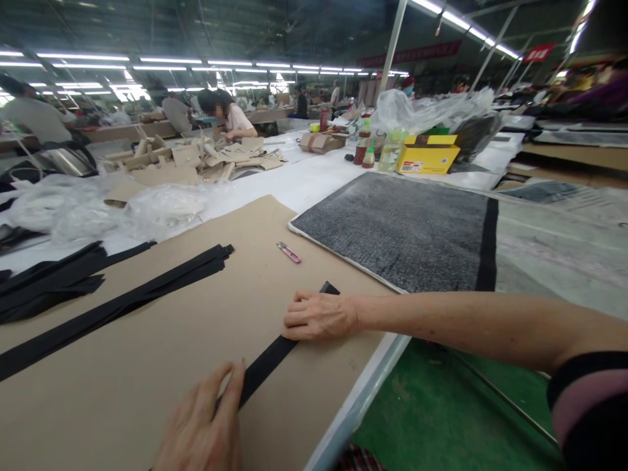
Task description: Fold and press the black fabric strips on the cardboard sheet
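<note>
A narrow black fabric strip (271, 365) lies diagonally across the brown paper sheet (265, 288) on the table. My right hand (321, 316) is closed over it near its far end, fingers curled under, and the strip's tip shows just beyond. Lower down, my left hand (206, 422) holds the same strip between thumb and fingers; the part beneath the palm is hidden. Pink-handled thread snips (288, 252) rest on the paper beyond my right hand. To the left lies a bundle of long black strips (127, 297), with another pile of black strips (49, 281) behind it.
A dark grey textured mat (397, 229) lies at the right. Behind it stand a yellow box (428, 154) and several bottles. Clear plastic bags (98, 206) and cardboard scraps (206, 157) lie at the back left. The table's edge drops to a green floor (441, 405).
</note>
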### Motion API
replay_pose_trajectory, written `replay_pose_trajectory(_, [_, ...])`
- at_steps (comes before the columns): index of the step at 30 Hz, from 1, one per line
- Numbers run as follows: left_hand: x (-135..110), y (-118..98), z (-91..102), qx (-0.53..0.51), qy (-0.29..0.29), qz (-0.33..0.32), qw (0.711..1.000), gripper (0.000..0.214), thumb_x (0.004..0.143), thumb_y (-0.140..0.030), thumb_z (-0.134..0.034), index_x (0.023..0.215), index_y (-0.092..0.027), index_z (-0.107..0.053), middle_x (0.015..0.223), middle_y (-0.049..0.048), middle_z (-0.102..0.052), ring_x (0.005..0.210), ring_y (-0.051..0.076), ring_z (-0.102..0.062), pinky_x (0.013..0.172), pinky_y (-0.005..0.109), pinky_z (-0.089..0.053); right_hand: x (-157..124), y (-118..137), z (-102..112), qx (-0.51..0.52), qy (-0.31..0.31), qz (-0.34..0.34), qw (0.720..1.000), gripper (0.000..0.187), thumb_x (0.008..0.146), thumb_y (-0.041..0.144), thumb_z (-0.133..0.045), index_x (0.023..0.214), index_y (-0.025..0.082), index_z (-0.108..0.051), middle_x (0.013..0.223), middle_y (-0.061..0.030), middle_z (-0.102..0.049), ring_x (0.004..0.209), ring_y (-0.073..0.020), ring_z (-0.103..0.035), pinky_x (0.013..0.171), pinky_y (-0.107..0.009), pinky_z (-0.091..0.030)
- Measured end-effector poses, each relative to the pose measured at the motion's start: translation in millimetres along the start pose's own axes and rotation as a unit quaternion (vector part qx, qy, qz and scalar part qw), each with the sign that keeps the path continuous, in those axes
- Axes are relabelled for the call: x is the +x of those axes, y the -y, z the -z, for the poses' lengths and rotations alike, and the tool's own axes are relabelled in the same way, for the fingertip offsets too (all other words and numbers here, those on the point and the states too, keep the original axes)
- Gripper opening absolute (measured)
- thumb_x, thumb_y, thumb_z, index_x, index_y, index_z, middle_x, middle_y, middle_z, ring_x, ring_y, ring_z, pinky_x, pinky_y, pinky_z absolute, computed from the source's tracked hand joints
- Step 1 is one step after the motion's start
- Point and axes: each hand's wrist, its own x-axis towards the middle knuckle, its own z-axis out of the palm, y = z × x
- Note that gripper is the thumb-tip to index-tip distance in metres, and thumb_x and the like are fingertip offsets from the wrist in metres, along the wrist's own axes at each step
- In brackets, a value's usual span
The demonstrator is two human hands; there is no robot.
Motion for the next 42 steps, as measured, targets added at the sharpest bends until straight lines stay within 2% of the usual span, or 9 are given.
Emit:
replay_pose_trajectory(2, [28.2, -18.2, -0.4, -0.076, 0.041, -0.039, 0.995, 0.055, 0.079, -0.001, -0.035, 0.129, -0.018, -0.05, 0.118, 0.0073, -0.059, 0.104, 0.018, -0.056, 0.088, 0.031, -0.047, 0.2, 0.9, 0.2, -0.005, 0.005, -0.003, 1.0, 0.023, 0.099, 0.018, -0.035, 0.095, 0.015, -0.057, 0.087, -0.0039, -0.055, 0.082, -0.0149, -0.047, 0.078, -0.033, -0.031])
replay_pose_trajectory(4, [48.4, -35.1, -3.5, -0.106, 0.118, -0.018, 0.987, 0.055, 0.079, 0.003, -0.033, 0.126, -0.017, -0.053, 0.109, 0.0059, -0.061, 0.099, 0.017, -0.057, 0.088, 0.029, -0.046, -1.8, 0.3, -0.8, -0.008, 0.009, -0.005, 1.0, 0.024, 0.099, 0.018, -0.034, 0.095, 0.016, -0.058, 0.087, -0.0035, -0.055, 0.082, -0.0148, -0.047, 0.078, -0.032, -0.031])
replay_pose_trajectory(6, [56.7, -45.8, -8.4, -0.097, 0.151, -0.001, 0.984, 0.053, 0.079, 0.004, -0.035, 0.124, -0.014, -0.055, 0.104, 0.0058, -0.062, 0.097, 0.018, -0.056, 0.09, 0.03, -0.045, -7.0, -2.1, -1.9, -0.012, 0.014, -0.007, 1.0, 0.024, 0.099, 0.019, -0.034, 0.096, 0.016, -0.057, 0.088, -0.0031, -0.055, 0.083, -0.0147, -0.047, 0.079, -0.033, -0.03])
replay_pose_trajectory(12, [47.1, -44.8, -21.4, -0.037, 0.06, -0.063, 0.995, 0.051, 0.081, 0.004, -0.038, 0.129, -0.009, -0.051, 0.107, 0.0049, -0.061, 0.097, 0.018, -0.052, 0.089, 0.028, -0.041, -31.8, -12.9, 2.3, -0.028, 0.033, -0.028, 0.999, 0.023, 0.099, 0.02, -0.034, 0.098, 0.017, -0.057, 0.088, -0.0035, -0.056, 0.083, -0.0143, -0.047, 0.082, -0.032, -0.03])
replay_pose_trajectory(22, [64.3, -59.4, -11.9, -0.002, 0.089, -0.038, 0.995, 0.058, 0.084, 0.0, -0.037, 0.137, -0.021, -0.046, 0.102, 0.0048, -0.06, 0.091, 0.019, -0.051, 0.08, 0.032, -0.042, -59.1, -23.4, 9.9, -0.051, 0.06, -0.044, 0.996, 0.019, 0.098, 0.02, -0.036, 0.101, 0.016, -0.055, 0.088, -0.0049, -0.055, 0.084, -0.015, -0.048, 0.081, -0.031, -0.029])
replay_pose_trajectory(34, [60.5, -63.6, -12.1, 0.023, 0.065, -0.056, 0.996, 0.058, 0.083, 0.001, -0.038, 0.138, -0.018, -0.045, 0.104, 0.0092, -0.059, 0.09, 0.022, -0.052, 0.077, 0.037, -0.043, -102.0, -30.6, 29.8, -0.093, 0.086, -0.109, 0.986, 0.023, 0.097, 0.015, -0.035, 0.103, 0.014, -0.057, 0.085, -0.0042, -0.056, 0.083, -0.0165, -0.048, 0.084, -0.033, -0.029])
replay_pose_trajectory(37, [60.6, -66.2, -10.8, 0.031, 0.05, -0.042, 0.997, 0.057, 0.083, 0.002, -0.037, 0.135, -0.018, -0.048, 0.105, 0.0092, -0.06, 0.092, 0.023, -0.052, 0.079, 0.037, -0.043, -93.7, -22.5, 36.8, -0.121, 0.071, -0.187, 0.972, 0.024, 0.095, 0.011, -0.035, 0.102, 0.012, -0.058, 0.085, -0.0064, -0.057, 0.08, -0.0178, -0.047, 0.08, -0.035, -0.03])
replay_pose_trajectory(39, [60.9, -67.6, -11.8, 0.022, 0.044, -0.042, 0.998, 0.056, 0.083, 0.002, -0.036, 0.134, -0.018, -0.049, 0.106, 0.0093, -0.06, 0.094, 0.024, -0.052, 0.08, 0.038, -0.043, -74.8, -10.4, 36.6, -0.123, 0.05, -0.238, 0.962, 0.027, 0.094, 0.011, -0.036, 0.113, 0.011, -0.055, 0.094, -0.0091, -0.058, 0.083, -0.0184, -0.048, 0.078, -0.035, -0.03])
replay_pose_trajectory(42, [56.2, -68.1, -12.1, -0.025, 0.044, -0.035, 0.998, 0.055, 0.084, 0.002, -0.034, 0.134, -0.015, -0.049, 0.111, 0.0122, -0.06, 0.098, 0.026, -0.053, 0.083, 0.042, -0.045, -40.6, 16.1, 27.6, -0.045, 0.028, -0.252, 0.966, 0.031, 0.095, 0.019, -0.04, 0.124, 0.017, -0.051, 0.104, -0.0081, -0.059, 0.088, -0.0171, -0.05, 0.079, -0.032, -0.033])
